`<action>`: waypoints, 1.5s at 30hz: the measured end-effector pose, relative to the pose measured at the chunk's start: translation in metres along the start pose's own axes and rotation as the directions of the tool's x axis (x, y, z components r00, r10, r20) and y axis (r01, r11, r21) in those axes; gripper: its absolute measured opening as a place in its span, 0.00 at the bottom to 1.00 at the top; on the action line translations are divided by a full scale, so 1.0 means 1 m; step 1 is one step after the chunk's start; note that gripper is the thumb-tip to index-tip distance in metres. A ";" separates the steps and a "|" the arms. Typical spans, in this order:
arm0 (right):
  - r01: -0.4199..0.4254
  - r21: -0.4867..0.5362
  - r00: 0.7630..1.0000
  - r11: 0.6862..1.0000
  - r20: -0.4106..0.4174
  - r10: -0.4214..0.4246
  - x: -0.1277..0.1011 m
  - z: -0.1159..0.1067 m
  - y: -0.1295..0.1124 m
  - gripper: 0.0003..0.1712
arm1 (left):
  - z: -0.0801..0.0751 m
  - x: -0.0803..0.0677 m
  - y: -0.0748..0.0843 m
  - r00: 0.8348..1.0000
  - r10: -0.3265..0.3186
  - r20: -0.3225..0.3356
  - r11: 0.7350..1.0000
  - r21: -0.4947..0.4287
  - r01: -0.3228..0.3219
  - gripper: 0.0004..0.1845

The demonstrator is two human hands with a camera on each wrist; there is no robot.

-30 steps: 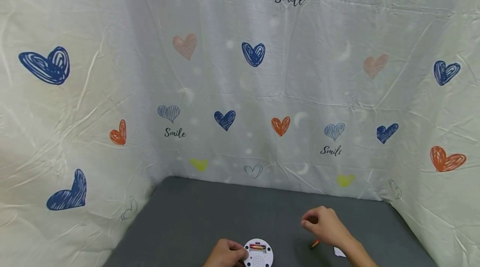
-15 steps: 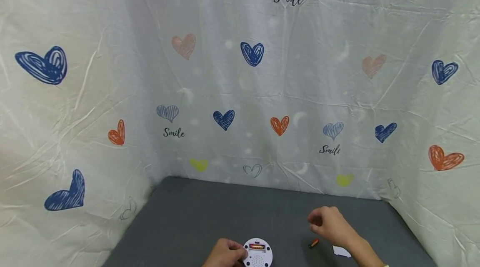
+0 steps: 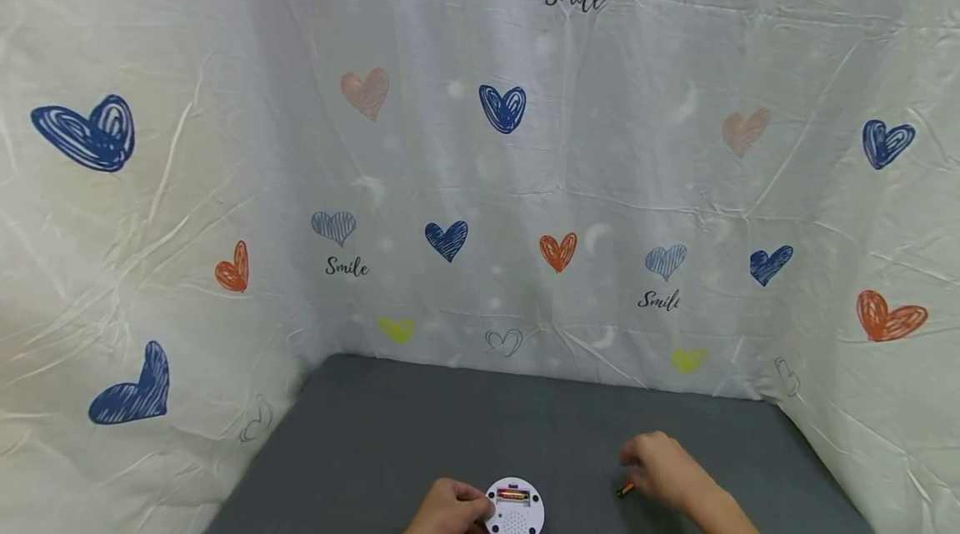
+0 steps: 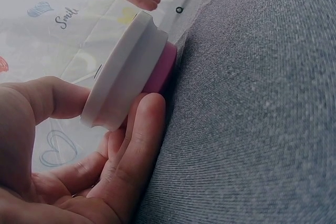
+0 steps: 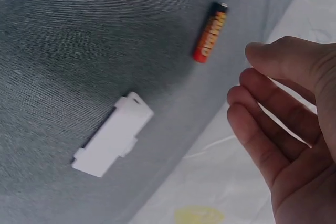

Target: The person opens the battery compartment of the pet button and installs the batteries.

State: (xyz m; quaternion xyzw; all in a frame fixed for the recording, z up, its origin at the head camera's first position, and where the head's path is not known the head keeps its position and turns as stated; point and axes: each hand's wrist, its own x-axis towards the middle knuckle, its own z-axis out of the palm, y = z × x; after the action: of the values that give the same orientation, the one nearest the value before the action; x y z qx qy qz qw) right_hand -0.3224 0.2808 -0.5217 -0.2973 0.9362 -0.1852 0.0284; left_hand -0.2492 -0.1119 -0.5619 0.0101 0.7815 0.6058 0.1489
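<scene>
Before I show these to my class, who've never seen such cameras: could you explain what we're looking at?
There is no machine here, just a person's two bare hands. The wide picture comes from a camera worn on the head, looking forward and down; each close-up comes from a camera on one wrist.

The left hand pinches a round white device, with one battery seated in its slot. The left wrist view shows a pink part on its other side.

The right hand holds nothing and is near a loose battery. That lies on the grey surface, near a flat white piece.
</scene>
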 end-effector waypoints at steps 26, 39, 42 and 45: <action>0.067 -0.058 0.998 0.996 -0.017 -0.068 -0.007 0.021 -0.018 0.20 | 0.000 -0.001 -0.001 1.000 -0.012 -0.004 1.000 -0.001 0.012 0.11; -0.005 -0.080 1.000 0.997 0.000 0.005 -0.003 0.016 -0.025 0.10 | 0.001 0.000 -0.001 1.000 -0.005 -0.006 1.000 -0.001 0.005 0.11; -0.006 -0.081 1.000 0.997 -0.012 0.005 -0.003 0.013 -0.029 0.09 | 0.001 0.000 -0.001 1.000 -0.008 -0.007 1.000 0.001 0.008 0.10; 0.005 -0.084 0.999 0.996 -0.031 -0.007 -0.002 0.012 -0.032 0.09 | 0.001 0.000 -0.001 1.000 -0.015 -0.007 1.000 0.009 0.016 0.10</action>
State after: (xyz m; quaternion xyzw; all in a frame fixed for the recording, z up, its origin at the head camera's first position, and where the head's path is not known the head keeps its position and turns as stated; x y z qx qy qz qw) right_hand -0.3010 0.2540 -0.5214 -0.2980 0.9426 -0.1506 0.0006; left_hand -0.2488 -0.1107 -0.5629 0.0026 0.7848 0.6011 0.1508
